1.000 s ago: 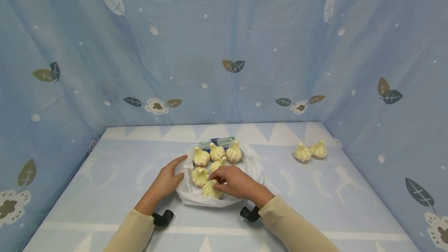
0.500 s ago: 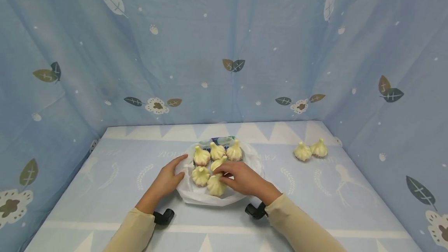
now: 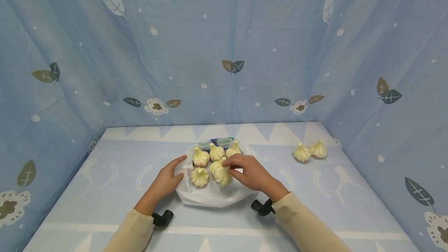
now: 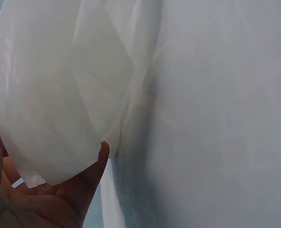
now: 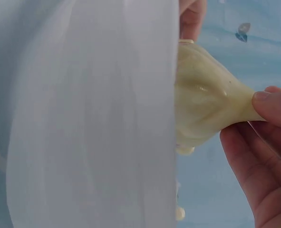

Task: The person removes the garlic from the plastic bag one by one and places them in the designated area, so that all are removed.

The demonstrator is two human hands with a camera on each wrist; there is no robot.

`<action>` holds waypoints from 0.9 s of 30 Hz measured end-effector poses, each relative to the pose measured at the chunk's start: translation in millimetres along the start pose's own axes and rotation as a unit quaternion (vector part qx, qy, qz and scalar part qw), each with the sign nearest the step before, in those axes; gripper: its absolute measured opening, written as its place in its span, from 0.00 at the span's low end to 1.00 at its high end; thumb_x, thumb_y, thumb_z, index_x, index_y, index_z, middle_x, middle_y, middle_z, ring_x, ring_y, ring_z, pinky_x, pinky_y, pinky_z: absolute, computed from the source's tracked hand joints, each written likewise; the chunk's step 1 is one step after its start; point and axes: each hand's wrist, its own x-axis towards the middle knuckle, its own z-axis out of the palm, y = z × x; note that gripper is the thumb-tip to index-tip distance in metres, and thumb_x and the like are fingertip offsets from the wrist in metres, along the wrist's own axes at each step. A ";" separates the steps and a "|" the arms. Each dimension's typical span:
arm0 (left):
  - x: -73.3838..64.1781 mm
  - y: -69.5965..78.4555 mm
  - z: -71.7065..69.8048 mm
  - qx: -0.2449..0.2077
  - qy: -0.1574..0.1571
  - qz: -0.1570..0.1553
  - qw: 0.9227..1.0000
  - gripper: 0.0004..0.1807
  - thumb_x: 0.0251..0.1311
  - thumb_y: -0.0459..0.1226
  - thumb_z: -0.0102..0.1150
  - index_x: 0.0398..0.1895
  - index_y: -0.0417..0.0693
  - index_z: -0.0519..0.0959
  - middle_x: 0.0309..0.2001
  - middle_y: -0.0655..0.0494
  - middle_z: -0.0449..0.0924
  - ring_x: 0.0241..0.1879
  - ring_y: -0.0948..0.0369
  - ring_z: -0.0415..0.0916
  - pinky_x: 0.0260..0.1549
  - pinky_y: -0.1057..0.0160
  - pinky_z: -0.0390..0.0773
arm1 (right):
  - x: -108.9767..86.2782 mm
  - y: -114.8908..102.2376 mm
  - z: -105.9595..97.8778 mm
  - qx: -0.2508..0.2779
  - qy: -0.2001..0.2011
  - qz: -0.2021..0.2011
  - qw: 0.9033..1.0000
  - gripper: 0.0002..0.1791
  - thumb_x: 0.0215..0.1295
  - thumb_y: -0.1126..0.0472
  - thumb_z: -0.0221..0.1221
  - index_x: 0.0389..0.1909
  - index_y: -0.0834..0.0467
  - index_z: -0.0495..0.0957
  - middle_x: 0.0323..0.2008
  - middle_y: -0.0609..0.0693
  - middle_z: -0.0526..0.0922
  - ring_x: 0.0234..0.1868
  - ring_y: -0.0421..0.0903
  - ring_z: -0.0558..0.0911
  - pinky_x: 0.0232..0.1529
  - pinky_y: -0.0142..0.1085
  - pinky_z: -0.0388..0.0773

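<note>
In the head view, my right hand (image 3: 250,172) pinches a garlic bulb (image 3: 222,176) by its stem over a white plastic bag (image 3: 196,196). The right wrist view shows the thumb and fingers on the stem of that pale bulb (image 5: 209,97), its left part hidden behind white plastic. At the bag's left side rests my left hand (image 3: 167,180), thumb and forefinger spread apart. White plastic (image 4: 59,95) covers part of that hand in the left wrist view. Several other garlic bulbs lie in the bag, among them one at front left (image 3: 200,177) and one at back left (image 3: 200,158).
Two more garlic bulbs, a left one (image 3: 301,153) and a right one (image 3: 318,149), lie together at the table's back right. A blue patterned curtain (image 3: 196,42) stands behind the table (image 3: 105,189). Black wrist mounts (image 3: 162,218) show below the hands.
My right hand has moved up and to the right, carrying the pinched garlic bulb from the bag's front toward its middle. The left hand has stayed in place.
</note>
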 end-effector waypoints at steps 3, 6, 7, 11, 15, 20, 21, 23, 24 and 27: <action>0.2 -1.4 0.5 0.001 -0.001 0.000 1.000 0.33 0.65 0.33 0.50 0.74 0.54 0.59 0.74 0.43 0.57 0.73 0.43 0.52 0.68 0.38 0.58 | -0.8 3.5 -4.0 -0.010 0.013 0.002 1.000 0.12 0.64 0.67 0.61 0.48 0.55 0.81 0.45 0.47 0.83 0.43 0.41 0.84 0.46 0.30 0.82; 0.0 -1.7 0.2 -0.002 -0.001 0.003 1.000 0.33 0.65 0.33 0.50 0.74 0.54 0.59 0.74 0.43 0.57 0.73 0.43 0.52 0.68 0.38 0.58 | -0.9 5.1 -8.9 -0.014 0.022 0.009 1.000 0.13 0.64 0.67 0.61 0.48 0.56 0.81 0.46 0.48 0.83 0.44 0.42 0.84 0.47 0.31 0.82; 0.0 -1.7 0.0 -0.002 -0.002 0.004 1.000 0.33 0.65 0.33 0.50 0.74 0.54 0.59 0.74 0.43 0.57 0.73 0.43 0.52 0.68 0.38 0.58 | -0.8 6.0 -10.6 -0.016 0.025 0.011 1.000 0.13 0.64 0.67 0.60 0.49 0.56 0.81 0.47 0.48 0.83 0.45 0.42 0.84 0.47 0.31 0.82; 0.0 -1.8 -0.5 -0.003 -0.003 0.008 1.000 0.33 0.65 0.33 0.50 0.74 0.54 0.60 0.74 0.43 0.57 0.73 0.43 0.53 0.68 0.39 0.58 | 0.4 8.6 -19.0 -0.026 0.037 0.019 0.999 0.13 0.64 0.68 0.60 0.49 0.56 0.81 0.48 0.47 0.83 0.47 0.42 0.84 0.47 0.31 0.82; 1.5 -1.9 -0.8 -0.004 -0.002 0.009 1.000 0.33 0.65 0.33 0.50 0.74 0.54 0.59 0.74 0.43 0.57 0.73 0.43 0.52 0.68 0.38 0.58 | 1.3 13.4 -28.0 -0.042 0.049 0.027 0.998 0.14 0.64 0.69 0.60 0.49 0.55 0.81 0.48 0.47 0.83 0.48 0.43 0.84 0.48 0.31 0.82; 1.8 -1.0 -0.8 -0.006 -0.003 0.004 1.000 0.33 0.65 0.33 0.50 0.74 0.54 0.60 0.74 0.43 0.57 0.74 0.43 0.52 0.69 0.38 0.57 | 1.0 19.8 -38.9 -0.059 0.064 0.030 0.996 0.15 0.63 0.70 0.60 0.50 0.56 0.81 0.48 0.48 0.83 0.48 0.44 0.84 0.48 0.32 0.82; 1.4 -0.6 -0.8 -0.006 -0.003 0.004 1.000 0.33 0.65 0.33 0.50 0.74 0.54 0.60 0.74 0.43 0.57 0.74 0.43 0.52 0.69 0.38 0.57 | 1.0 21.0 -40.9 -0.063 0.066 0.032 0.995 0.15 0.63 0.70 0.60 0.50 0.56 0.82 0.48 0.48 0.83 0.48 0.44 0.84 0.48 0.32 0.82; 0.6 -0.4 -0.7 -0.003 -0.004 0.006 1.000 0.33 0.65 0.32 0.50 0.74 0.53 0.59 0.74 0.42 0.57 0.73 0.42 0.52 0.68 0.38 0.58 | 0.6 23.3 -45.0 -0.071 0.073 0.034 0.994 0.15 0.63 0.70 0.60 0.49 0.55 0.82 0.48 0.48 0.83 0.48 0.44 0.84 0.48 0.34 0.83; 0.2 -0.2 -0.8 -0.004 -0.005 0.005 1.000 0.33 0.65 0.32 0.50 0.74 0.53 0.60 0.74 0.42 0.57 0.73 0.42 0.52 0.68 0.38 0.58 | 0.4 24.8 -46.9 -0.075 0.076 0.036 0.994 0.15 0.63 0.70 0.61 0.49 0.55 0.82 0.48 0.47 0.83 0.47 0.44 0.84 0.47 0.34 0.83; -0.2 0.3 -1.0 -0.005 -0.005 0.003 1.000 0.33 0.65 0.33 0.51 0.74 0.53 0.60 0.74 0.42 0.57 0.73 0.42 0.52 0.68 0.38 0.58 | -1.0 28.1 -52.6 -0.083 0.088 0.035 0.992 0.15 0.62 0.70 0.61 0.49 0.55 0.82 0.47 0.48 0.84 0.47 0.46 0.84 0.45 0.38 0.84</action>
